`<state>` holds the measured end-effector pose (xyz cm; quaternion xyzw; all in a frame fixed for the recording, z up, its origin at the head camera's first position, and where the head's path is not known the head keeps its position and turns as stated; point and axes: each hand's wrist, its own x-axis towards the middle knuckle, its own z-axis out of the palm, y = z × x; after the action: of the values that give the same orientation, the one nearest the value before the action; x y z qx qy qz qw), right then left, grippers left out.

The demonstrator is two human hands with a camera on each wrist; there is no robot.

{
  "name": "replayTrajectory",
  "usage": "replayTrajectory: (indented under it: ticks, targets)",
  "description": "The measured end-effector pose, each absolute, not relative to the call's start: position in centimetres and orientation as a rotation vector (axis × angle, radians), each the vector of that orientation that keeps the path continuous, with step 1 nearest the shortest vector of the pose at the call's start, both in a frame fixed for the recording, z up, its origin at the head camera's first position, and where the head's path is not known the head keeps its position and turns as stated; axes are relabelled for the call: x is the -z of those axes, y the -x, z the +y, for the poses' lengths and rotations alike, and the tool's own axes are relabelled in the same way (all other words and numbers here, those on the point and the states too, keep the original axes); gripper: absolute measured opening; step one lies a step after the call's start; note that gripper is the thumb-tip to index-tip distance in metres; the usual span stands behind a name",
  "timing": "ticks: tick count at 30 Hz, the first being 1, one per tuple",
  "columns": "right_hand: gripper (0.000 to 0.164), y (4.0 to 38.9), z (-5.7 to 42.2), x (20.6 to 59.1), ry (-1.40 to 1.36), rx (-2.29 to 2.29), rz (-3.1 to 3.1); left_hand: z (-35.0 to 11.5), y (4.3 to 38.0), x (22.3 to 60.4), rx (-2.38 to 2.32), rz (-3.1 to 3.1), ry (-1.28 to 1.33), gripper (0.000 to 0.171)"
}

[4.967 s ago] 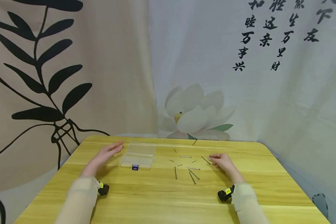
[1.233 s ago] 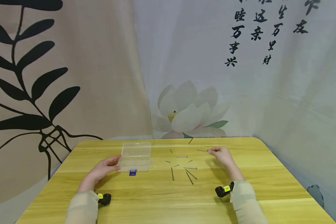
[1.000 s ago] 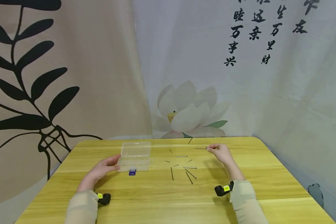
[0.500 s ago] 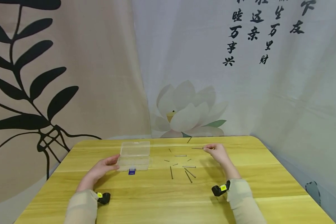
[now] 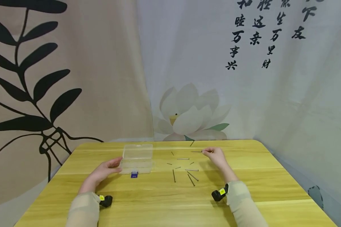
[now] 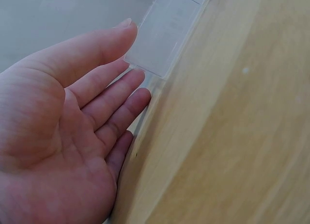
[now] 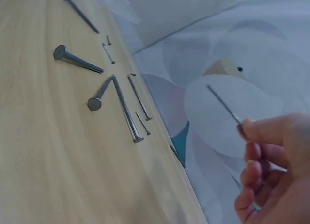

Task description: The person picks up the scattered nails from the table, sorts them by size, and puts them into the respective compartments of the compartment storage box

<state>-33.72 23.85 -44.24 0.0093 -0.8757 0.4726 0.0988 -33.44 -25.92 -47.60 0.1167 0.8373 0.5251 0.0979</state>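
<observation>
Between the thumb and forefinger of my right hand (image 5: 216,156) a long thin nail (image 7: 223,104) is pinched, held above the table with its tip toward the left. My left hand (image 5: 103,171) rests beside the clear plastic box (image 5: 137,152), its relaxed fingers and thumb at the box's left side. The box lies with its lid folded back, a blue latch (image 5: 134,174) at its front. Between the box and my right hand lie loose nails, some long, like the nail (image 5: 183,159) in the middle, and some short, like the nail (image 5: 178,167) in front of it.
One nail (image 5: 192,143) lies near the back edge of the wooden table (image 5: 159,201). A printed cloth (image 5: 110,78) with leaves, a lotus and characters hangs right behind the table. Each wrist carries a small black camera (image 5: 105,201).
My right hand has taken up a nail from the table's right side, raised it and moved it leftward. My left hand has come down from the lid to the box's left side.
</observation>
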Motion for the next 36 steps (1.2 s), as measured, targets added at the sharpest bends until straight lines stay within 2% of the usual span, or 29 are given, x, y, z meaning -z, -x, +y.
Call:
replayTrajectory:
  ticks: [19,25,36]
  targets:
    - [0.015,36.9,15.6,44.7,-0.396,-1.546,-2.512,-26.1,33.6,48.4,-1.559,2.499,-0.371,0.066]
    - [0.021,37.9,12.3,45.7,-0.410,-1.613,-2.565,-26.0,33.5,48.2,-1.543,2.510,-0.379,0.066]
    - [0.015,38.6,7.3,45.1,-0.517,-1.565,-2.598,-26.2,33.6,48.2,-1.561,2.516,-0.380,0.066]
